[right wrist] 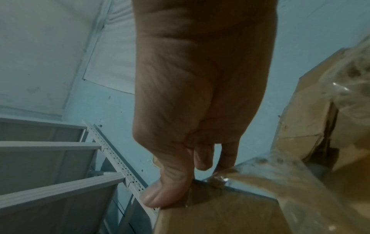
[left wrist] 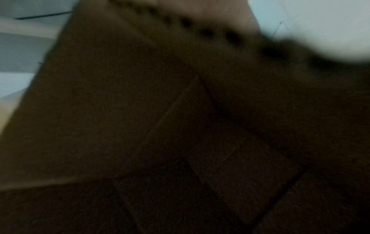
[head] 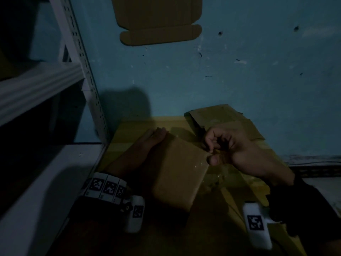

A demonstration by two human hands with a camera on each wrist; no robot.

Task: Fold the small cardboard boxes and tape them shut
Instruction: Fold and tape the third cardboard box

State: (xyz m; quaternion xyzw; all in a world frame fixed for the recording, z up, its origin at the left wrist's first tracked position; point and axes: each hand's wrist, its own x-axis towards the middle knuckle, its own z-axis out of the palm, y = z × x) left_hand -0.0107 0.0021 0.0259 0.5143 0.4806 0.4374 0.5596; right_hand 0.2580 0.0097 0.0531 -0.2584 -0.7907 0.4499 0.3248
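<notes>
Brown cardboard box [head: 180,172]; blue wall [head: 239,71]; white shelf rack [head: 81,58]; b/w checker tags on wristband [head: 106,187].

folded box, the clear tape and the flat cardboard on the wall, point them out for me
folded box [head: 177,174]: head view, middle of its top face.
clear tape [right wrist: 218,179]: right wrist view, the shiny strip at the box's edge.
flat cardboard [head: 156,13]: head view, its main panel.
</notes>
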